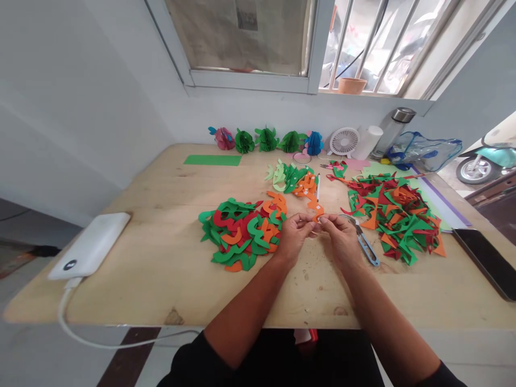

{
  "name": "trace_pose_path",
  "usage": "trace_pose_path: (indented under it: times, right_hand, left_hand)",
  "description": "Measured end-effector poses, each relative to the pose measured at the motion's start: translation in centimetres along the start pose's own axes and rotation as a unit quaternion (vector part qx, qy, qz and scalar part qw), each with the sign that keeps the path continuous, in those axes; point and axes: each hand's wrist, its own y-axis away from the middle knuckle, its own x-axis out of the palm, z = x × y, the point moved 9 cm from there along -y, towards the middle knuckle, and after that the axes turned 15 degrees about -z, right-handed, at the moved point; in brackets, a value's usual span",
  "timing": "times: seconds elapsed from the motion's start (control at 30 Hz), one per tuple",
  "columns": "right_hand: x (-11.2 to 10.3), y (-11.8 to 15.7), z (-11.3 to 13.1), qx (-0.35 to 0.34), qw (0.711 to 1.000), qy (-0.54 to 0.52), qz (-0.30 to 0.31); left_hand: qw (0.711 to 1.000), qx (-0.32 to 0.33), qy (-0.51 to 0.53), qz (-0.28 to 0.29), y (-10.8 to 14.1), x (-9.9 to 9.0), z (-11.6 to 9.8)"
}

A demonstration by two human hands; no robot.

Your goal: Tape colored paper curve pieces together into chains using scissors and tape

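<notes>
Pinched between my fingertips is a small orange paper cutout [317,208], its wavy upper part showing above them. My left hand [297,232] is closed on its lower end. From the other side my right hand [341,232] closes thumb and finger on the same end, where a tiny pale spot shows. Left of my hands lies a heap of curved green, red and orange paper cutouts [237,239]. Just beyond them is a smaller pile of green and orange cutouts [292,176], several with small white squares. Beside my right hand rests a blue-grey utility knife [367,246].
Paper scraps [403,215] are heaped at the right, near a black phone [487,260]. A white power bank [91,244] with a cable lies at the left edge. Along the wall stand honeycomb paper figures [266,140], a small fan [344,141] and a bottle [395,129].
</notes>
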Motion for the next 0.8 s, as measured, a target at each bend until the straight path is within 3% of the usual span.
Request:
trace_pose_path:
  times: [0.8]
  right_hand:
    - [0.3,0.7,-1.2,0.003,1.0,-0.012,0.001]
  left_hand:
    - [0.998,0.022,0.058,-0.004,0.1,0.2,-0.7]
